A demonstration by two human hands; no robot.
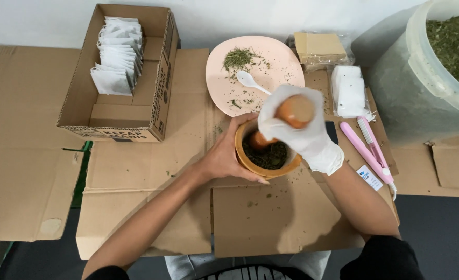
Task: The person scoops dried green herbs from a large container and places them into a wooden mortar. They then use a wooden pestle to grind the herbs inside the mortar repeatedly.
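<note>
Herbs [269, 155] in the mortar [250, 162] – gripped by the left hand [228, 155] – look coarse; the pestle [290, 115] is clasped by the gloved right hand [299, 132] – grinding seems unfinished.

Our left hand [224, 155] is bare, its fingers curled and the palm turned right, the forearm running in from the near left. Our right hand [297, 129], in a white glove, is closed in a fist, its forearm coming from the near right.
</note>
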